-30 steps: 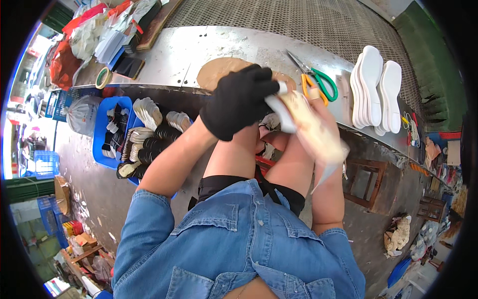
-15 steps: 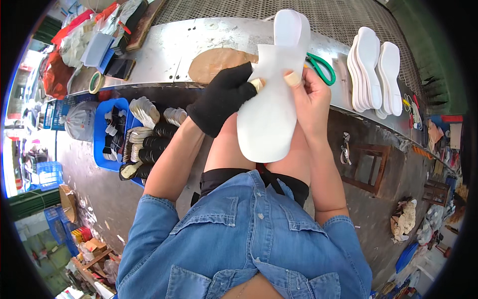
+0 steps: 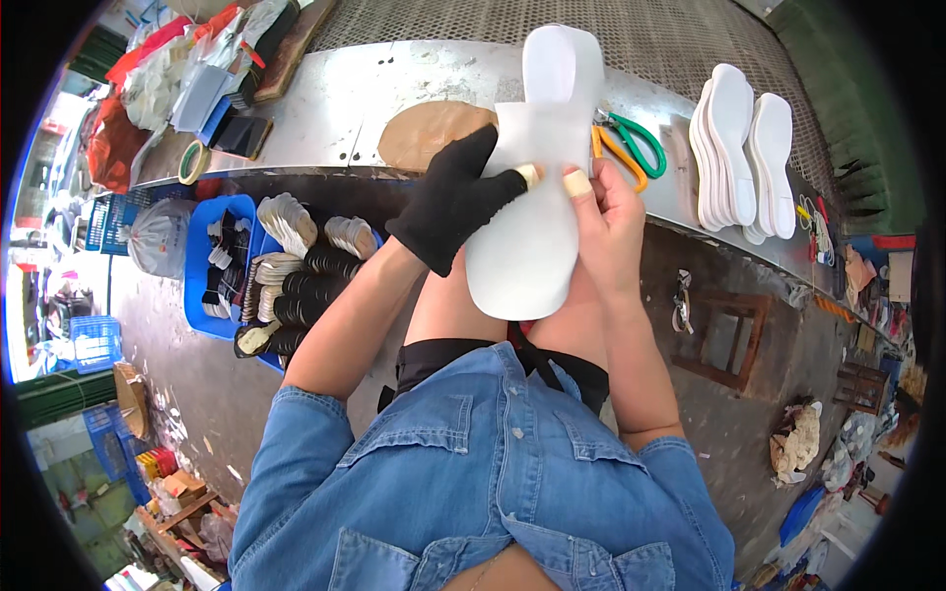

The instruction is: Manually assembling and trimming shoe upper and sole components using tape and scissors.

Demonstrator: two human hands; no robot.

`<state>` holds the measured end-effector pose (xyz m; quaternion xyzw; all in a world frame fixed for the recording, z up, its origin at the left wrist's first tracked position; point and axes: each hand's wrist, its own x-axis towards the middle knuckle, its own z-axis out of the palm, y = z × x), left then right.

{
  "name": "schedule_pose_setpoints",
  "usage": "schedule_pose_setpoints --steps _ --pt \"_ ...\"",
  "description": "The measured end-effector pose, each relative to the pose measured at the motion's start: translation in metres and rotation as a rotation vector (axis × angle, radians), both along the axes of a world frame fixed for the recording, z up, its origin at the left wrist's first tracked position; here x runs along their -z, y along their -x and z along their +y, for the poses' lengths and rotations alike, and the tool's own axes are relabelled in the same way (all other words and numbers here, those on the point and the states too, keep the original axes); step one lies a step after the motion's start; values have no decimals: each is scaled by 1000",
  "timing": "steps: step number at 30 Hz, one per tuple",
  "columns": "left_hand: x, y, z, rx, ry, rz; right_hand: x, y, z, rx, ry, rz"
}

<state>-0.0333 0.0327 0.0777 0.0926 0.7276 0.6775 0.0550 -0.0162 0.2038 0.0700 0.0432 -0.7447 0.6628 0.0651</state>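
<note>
Over my lap, at the bench's near edge, I hold a white insole (image 3: pixel 524 246) with its broad end toward me. My left hand (image 3: pixel 455 197), in a black glove with a taped thumb tip, grips its left edge. On the opposite edge my right hand (image 3: pixel 609 222) is closed, its taped thumb on top and fingers curled beneath. Past the held piece, another white insole shape (image 3: pixel 564 64) shows; whether the two touch cannot be made out. Just right of them lie scissors (image 3: pixel 641 143) with one green and one orange handle, partly covered.
Stacked white insoles (image 3: pixel 724 148) stand on the metal bench (image 3: pixel 340 89) at the right. A brown oval sheet (image 3: pixel 434 133), a tape roll (image 3: pixel 193 162) and a dark phone (image 3: pixel 242 136) lie leftward. Below stand blue crates (image 3: pixel 212 315) with shoe parts; a wooden frame (image 3: pixel 734 330) is at right.
The held insole and both hands have shifted slightly left. The orange scissor handle, hidden before, now shows. My left thumb has slid farther in over the insole.
</note>
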Motion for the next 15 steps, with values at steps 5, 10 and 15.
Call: schedule_pose_setpoints --steps 5,10,15 --pt "-16 12 -11 78 28 -110 11 -4 4 -18 -131 85" --pt "-46 -1 -18 242 302 -149 -19 46 15 -409 669 -280" --pt "-35 7 -36 66 516 20 -24 60 38 -289 669 26"
